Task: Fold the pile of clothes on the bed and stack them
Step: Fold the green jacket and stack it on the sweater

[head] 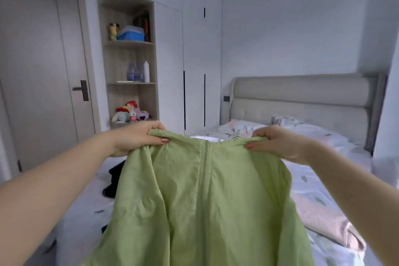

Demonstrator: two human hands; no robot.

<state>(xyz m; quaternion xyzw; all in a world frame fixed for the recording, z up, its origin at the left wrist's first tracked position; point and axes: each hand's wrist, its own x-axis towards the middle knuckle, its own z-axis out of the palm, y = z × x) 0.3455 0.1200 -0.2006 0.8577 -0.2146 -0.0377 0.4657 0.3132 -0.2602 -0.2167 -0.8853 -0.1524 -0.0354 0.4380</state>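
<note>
The garment (203, 196) hangs between the 2 hands, left hand (138, 138) and right hand (278, 142) at its top corners, above the bed (336, 192). A folded blanket (328, 222) lies on the bed to its right, dark clothes (114, 179) to its left, the headboard (302, 97) behind.

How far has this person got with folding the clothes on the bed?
Possibly one piece is done: a pink garment lies flat, seemingly folded, on the bed. In hand now is a green zip-front garment, held up unfolded by the shoulders, left hand and right hand each pinching a corner. A dark garment lies crumpled behind it, waiting. No stack shows yet.
</note>
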